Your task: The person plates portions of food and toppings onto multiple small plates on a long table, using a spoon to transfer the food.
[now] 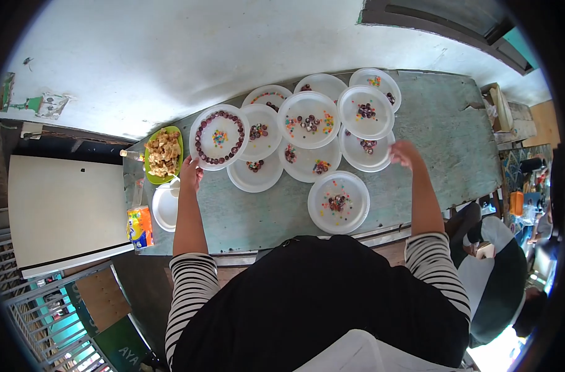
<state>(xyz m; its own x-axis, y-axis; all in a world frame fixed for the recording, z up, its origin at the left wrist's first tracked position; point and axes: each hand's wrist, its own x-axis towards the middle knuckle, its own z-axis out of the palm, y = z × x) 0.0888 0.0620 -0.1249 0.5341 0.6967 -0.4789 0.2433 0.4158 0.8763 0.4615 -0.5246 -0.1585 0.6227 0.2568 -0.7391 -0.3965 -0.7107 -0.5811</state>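
Observation:
My left hand (192, 172) is closed on the lower left rim of a white plate (219, 137), which bears a ring of dark red pieces around a small coloured heap. My right hand (405, 154) is beside the right edge of another white plate (367, 162), fingers partly spread, holding nothing that I can make out. Several more white plates with dark pieces and coloured bits lie close together between my hands, some overlapping. Nearest my body sits a single plate (338, 224) with dark pieces in its middle and coloured bits scattered around them.
Left on the table (257, 217) are a green dish (151, 175) of brown chunks, a bottle (132, 155), a white bowl (165, 209) and an orange packet (140, 227). A wall (202, 49) runs behind the table. A person (502, 273) is at the lower right.

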